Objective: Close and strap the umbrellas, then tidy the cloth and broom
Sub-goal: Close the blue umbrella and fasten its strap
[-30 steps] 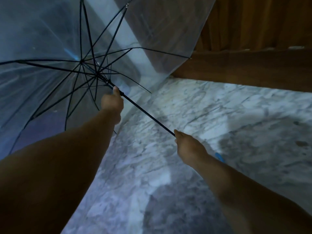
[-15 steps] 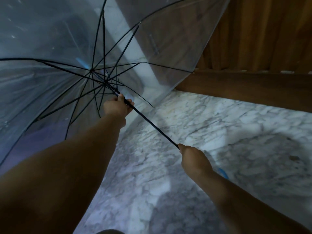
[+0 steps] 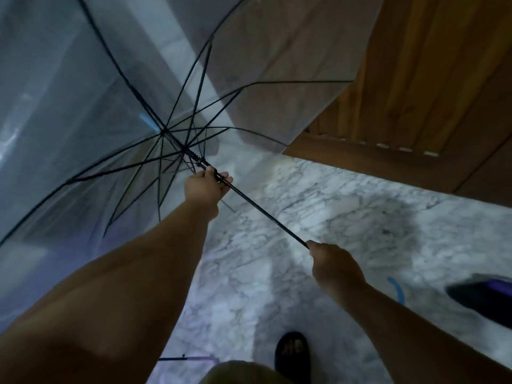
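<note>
A transparent umbrella with black ribs stands open across the upper left, its canopy facing away from me. Its black shaft runs down to the right. My left hand grips the shaft just below the runner, close to the ribs' hub. My right hand is closed around the lower end of the shaft, and a curved blue handle tip shows beyond my wrist.
White marble floor lies below. A wooden door and its brown threshold fill the upper right. A dark purple object lies at the right edge. My sandalled foot is at the bottom, with a thin dark rod beside it.
The view has tilted down, bringing my foot and the dark object into sight. My left hand has slid slightly down the shaft, away from the hub. The canopy stays open.
</note>
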